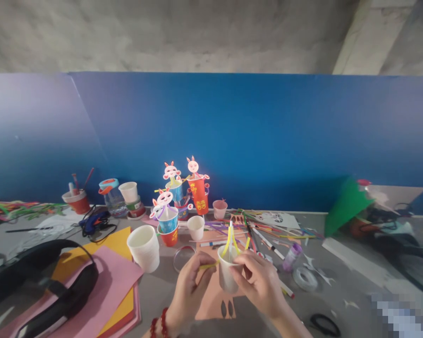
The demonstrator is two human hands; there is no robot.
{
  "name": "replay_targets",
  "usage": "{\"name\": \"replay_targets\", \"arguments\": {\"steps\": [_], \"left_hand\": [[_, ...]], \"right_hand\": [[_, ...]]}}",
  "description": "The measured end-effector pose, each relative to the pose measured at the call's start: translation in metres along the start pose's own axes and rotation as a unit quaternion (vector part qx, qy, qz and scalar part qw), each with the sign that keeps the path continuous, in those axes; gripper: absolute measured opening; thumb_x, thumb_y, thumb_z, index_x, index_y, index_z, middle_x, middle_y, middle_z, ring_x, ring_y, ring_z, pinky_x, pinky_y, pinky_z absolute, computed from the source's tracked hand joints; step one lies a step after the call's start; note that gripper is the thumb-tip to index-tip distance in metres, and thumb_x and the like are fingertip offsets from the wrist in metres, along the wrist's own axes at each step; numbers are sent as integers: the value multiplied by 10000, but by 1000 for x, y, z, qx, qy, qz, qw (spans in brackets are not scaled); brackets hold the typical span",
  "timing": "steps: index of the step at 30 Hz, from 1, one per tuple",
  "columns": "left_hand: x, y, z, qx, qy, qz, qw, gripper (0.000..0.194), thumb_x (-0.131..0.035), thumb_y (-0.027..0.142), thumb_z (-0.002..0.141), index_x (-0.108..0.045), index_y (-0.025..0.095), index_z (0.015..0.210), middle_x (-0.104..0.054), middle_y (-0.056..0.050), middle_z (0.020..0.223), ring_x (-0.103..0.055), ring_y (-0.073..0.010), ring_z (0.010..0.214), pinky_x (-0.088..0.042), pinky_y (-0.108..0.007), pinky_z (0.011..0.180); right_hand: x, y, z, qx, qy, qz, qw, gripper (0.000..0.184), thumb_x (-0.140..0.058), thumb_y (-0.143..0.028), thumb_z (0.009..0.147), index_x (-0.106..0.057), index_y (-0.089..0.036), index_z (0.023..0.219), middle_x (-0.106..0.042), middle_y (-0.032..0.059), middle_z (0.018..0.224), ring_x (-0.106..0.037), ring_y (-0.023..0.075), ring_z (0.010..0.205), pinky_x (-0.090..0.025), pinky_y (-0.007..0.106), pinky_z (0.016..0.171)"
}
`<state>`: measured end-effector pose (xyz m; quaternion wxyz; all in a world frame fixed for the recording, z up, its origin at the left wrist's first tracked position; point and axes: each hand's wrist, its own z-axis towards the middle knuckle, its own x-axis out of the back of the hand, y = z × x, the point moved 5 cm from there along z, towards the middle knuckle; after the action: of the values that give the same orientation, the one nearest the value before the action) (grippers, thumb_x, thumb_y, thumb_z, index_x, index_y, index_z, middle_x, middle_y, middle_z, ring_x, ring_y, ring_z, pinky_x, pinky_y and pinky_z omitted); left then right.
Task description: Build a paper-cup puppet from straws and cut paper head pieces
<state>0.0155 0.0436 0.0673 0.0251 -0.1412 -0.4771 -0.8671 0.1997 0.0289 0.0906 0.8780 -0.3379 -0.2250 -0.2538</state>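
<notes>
Cup point(227, 278), white, yellow straws point(234, 240) inside: stands out from the counter point(162, 300)'s back edge, near its middle. Left hand point(194, 277): grip pinches a yellow strip point(207, 266) beside the rim. Right hand point(260, 280): grip clamps the cup's right side. Rabbit figures point(165, 198): sit toward the back edge. Headphones point(61, 277): lie at left.

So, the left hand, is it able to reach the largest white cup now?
Likely yes: just a low ring lies between the left hand and the largest white cup, though the hand holds a yellow strip.
</notes>
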Motion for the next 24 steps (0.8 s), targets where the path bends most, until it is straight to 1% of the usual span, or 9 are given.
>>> {"name": "replay_targets", "arguments": {"steps": [4, 6, 8, 10, 12, 14, 18, 21, 24], "left_hand": [[3, 12, 3, -49, -3, 4, 999, 93, -517, 168, 954, -593, 220, 965, -618, -45, 934, -618, -186, 911, -482, -291, 820], [4, 18, 5, -74, -18, 2, 997, 101, -516, 150, 949, -589, 219, 967, -623, -78, 1058, -613, -212, 1026, -480, -322, 878], [5, 21, 5, -87, -32, -1, 996, 118, -503, 135, 951, -581, 219, 980, -608, -109, 1183, -605, -230, 1093, -481, -348, 906], [6, 23, 5, -98, -43, 2, 994, 134, -488, 124, 954, -574, 218, 994, -602, -126, 1235, -609, -236, 1106, -485, -364, 913], [8, 23, 5, -106, -45, 12, 993, 139, -484, 119, 955, -571, 217, 1000, -617, -132, 1226, -613, -240, 1103, -484, -368, 913], [10, 23, 5, -108, -44, 19, 993, 138, -491, 117, 952, -574, 217, 998, -635, -127, 1195, -613, -241, 1102, -481, -365, 915], [11, 24, 7, -111, -40, 15, 993, 158, -506, 106, 943, -583, 222, 1018, -652, -108, 1142, -616, -231, 1083, -483, -340, 900], [11, 23, 8, -106, -37, 6, 994, 152, -511, 113, 945, -588, 222, 1017, -654, -98, 1098, -618, -229, 1065, -484, -333, 892], [10, 21, 8, -96, -43, -3, 994, 129, -506, 133, 953, -590, 216, 1005, -644, -97, 1078, -606, -233, 1067, -476, -345, 908]], "right_hand": [[1, -1, 0, 0, -6, 5, 1000, 169, -528, -321, 949, -588, -206, 842, -559, -9, 660, -518, 140, 546, -376, 252, 547], [1, -2, 0, 8, -9, 0, 1000, 133, -551, -327, 931, -597, -206, 903, -590, 4, 700, -537, 151, 568, -394, 258, 555], [2, -3, 0, 20, -10, -8, 1000, 172, -593, -360, 905, -594, -209, 986, -632, 21, 765, -556, 162, 586, -411, 264, 554], [2, -7, 1, 37, -10, -14, 999, 242, -617, -379, 893, -577, -218, 1068, -670, 40, 848, -603, 185, 657, -446, 275, 590], [1, -11, 1, 53, -8, -22, 998, 259, -617, -366, 898, -561, -229, 1110, -686, 56, 917, -643, 219, 786, -479, 294, 665], [0, -14, 1, 53, -12, -29, 998, 234, -620, -355, 896, -560, -230, 1085, -678, 62, 924, -646, 238, 848, -486, 311, 705], [-3, -16, 0, 30, -25, -31, 999, 161, -636, -348, 880, -561, -219, 942, -626, 40, 821, -613, 220, 759, -458, 301, 643], [-4, -19, 1, 39, -34, -38, 998, 100, -625, -290, 873, -562, -213, 877, -606, 34, 796, -595, 209, 746, -439, 289, 626], [-6, -22, 1, 51, -40, -44, 997, 98, -622, -263, 874, -561, -210, 819, -616, 34, 778, -602, 204, 736, -440, 286, 633]]}}
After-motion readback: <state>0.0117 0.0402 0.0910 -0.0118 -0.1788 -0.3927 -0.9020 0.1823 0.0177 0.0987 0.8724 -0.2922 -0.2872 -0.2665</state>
